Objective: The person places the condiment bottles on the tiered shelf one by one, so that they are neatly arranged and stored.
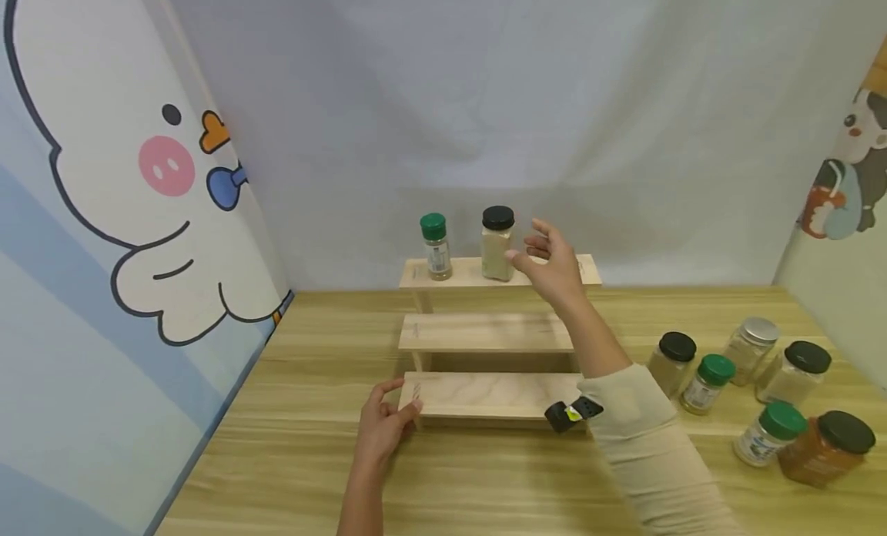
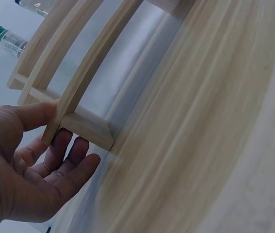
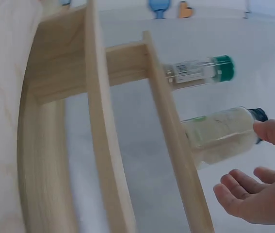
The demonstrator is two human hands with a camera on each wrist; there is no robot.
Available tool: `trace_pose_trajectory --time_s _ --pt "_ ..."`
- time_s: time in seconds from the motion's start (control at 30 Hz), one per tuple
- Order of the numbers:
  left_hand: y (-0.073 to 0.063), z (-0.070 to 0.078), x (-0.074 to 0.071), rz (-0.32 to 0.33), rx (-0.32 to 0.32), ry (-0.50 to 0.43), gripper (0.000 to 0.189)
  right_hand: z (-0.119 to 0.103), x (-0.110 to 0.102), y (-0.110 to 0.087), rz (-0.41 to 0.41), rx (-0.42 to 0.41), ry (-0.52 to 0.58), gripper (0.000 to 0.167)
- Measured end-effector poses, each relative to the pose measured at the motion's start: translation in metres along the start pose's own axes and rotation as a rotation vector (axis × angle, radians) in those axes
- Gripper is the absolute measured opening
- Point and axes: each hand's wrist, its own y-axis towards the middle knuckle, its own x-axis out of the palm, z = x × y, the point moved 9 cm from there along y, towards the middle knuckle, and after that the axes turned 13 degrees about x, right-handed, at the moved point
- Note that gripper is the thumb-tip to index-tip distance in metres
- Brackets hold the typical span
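A pale cloth backdrop hangs behind a wooden table (image 1: 291,443) bearing a three-step wooden rack (image 1: 485,336). The left hand (image 1: 383,428) rests against the bottom step's left corner, fingers relaxed. The right hand (image 1: 550,266) hovers spread, just beside, perhaps brushing, the black-capped jar (image 1: 497,243) on the top step, near a green-capped jar (image 1: 436,246).

- Your head view is evenly and softly lit; the wooden table (image 1: 485,482) shows only faint shadows and no glare.
- Your wide lens bends straight lines toward the frame edges.
- In your wrist views, the tiered wooden rack (image 3: 103,145) curves strongly.
- The tabletop beside your left hand (image 2: 25,170) smears into blur.
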Motion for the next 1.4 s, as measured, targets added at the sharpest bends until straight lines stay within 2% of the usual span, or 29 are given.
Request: trace_pose_trajectory --time_s 0.13,0.27,0.6,0.77,0.97,1.13,1.4 --pt "0.000 0.001 0.000 0.010 -0.003 0.001 0.054 0.006 -0.010 -0.019 0.013 -0.011 0.066 0.060" --pt "-0.001 0.002 0.001 0.008 0.002 0.011 0.053 0.009 -0.015 -0.033 0.010 -0.020 0.082 0.057" --pt "0.001 -0.002 0.007 0.027 0.017 0.024 0.050 0.030 -0.032 -0.069 0.051 -0.013 -0.116 0.059" --pt "-0.002 0.003 0.007 0.049 0.035 0.068 0.049 0.048 -0.038 -0.085 0.064 0.013 -0.136 0.057" --pt "-0.006 0.009 0.006 0.080 0.070 0.174 0.047 0.066 -0.052 -0.102 0.124 0.014 -0.098 0.055" --pt "-0.007 0.008 0.004 0.087 0.070 0.197 0.046 0.080 -0.062 -0.110 0.167 0.036 -0.054 0.052" --pt "-0.010 0.005 0.004 0.074 0.052 0.221 0.046 0.110 -0.084 -0.123 0.321 0.072 -0.075 0.039"
